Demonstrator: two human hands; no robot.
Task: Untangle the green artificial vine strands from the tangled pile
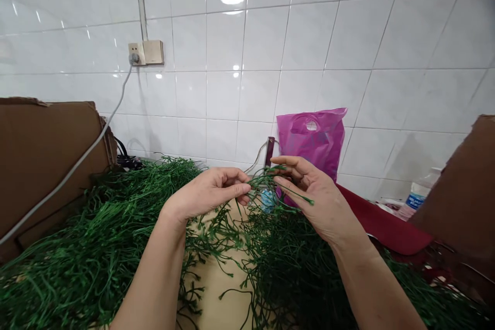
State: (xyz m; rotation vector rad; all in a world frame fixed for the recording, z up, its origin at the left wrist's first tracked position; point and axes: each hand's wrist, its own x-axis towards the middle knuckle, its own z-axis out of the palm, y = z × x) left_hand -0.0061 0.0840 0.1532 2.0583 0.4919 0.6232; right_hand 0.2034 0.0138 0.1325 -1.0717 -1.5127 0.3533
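Raised over the table, my left hand (214, 192) pinches the ends of a few thin green artificial plant stems (263, 179) between thumb and fingers. My right hand (315, 193) holds the other side of the same stems, with its thumb below and its fingers curved above. One stem sticks out past the right thumb, its small tip pointing down to the right. A large heap of similar green stems (127, 221) lies to the left. Beneath my right hand spreads a second, darker heap (297, 268). Loose stems are scattered between the two heaps.
A tan tabletop (218, 294) shows between the heaps. Behind stands a purple plastic bag (309, 139) against the tiled wall. Cardboard boxes flank both sides, one box (50, 149) at left. A grey cable (93, 147) runs from the wall socket (136, 54). Something red (382, 221) lies right.
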